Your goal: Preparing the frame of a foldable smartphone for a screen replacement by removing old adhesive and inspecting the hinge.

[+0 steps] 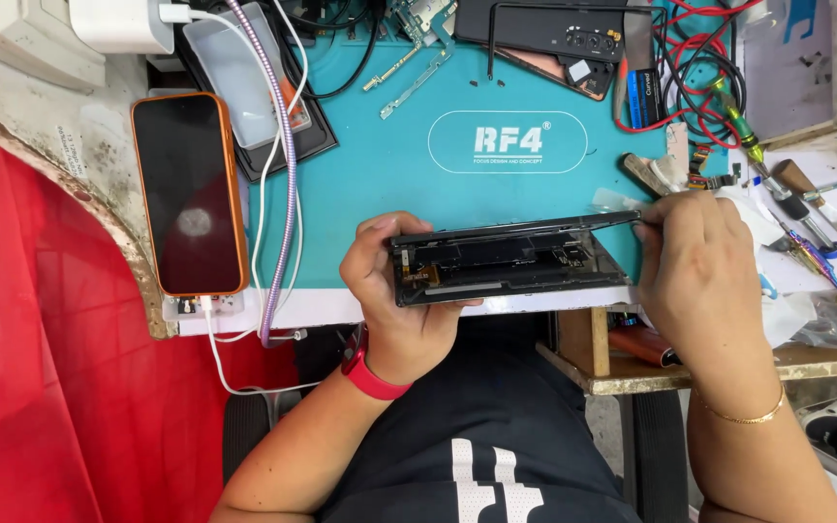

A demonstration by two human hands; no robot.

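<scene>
While the head camera looks straight down, these lines list what it shows.

Left hand: the left hand [394, 291] curls around the left end of an opened phone [506, 261], thumb on top and fingers under it; a red band sits on its wrist.

Right hand: the right hand [695, 271] is pressed together in a pinch at the phone's right end, where the lifted panel meets the body; what it pinches is too small to tell. A thin gold bracelet circles this wrist.

Opened phone: a dark, flat slab held just above the near edge of the mat, its glossy top panel tilted up like a lid, with boards and metal parts showing inside.

Mat: a smooth teal work mat [380, 184] covers the worktop, bearing a white oval outline with white lettering near its middle.

Orange-cased phone: a second phone [189, 194], with a black glass face and rounded orange rim, lies at the mat's left edge with a white cable plugged into it.

Braided cable: a woven purple-and-white cable [288, 165] runs down the left side of the mat.

Black phone back: a matte black shell [544, 27] with camera holes lies at the far edge.

Tools: screwdrivers with green and rainbow metal handles [787, 208] crowd the right edge.
</scene>
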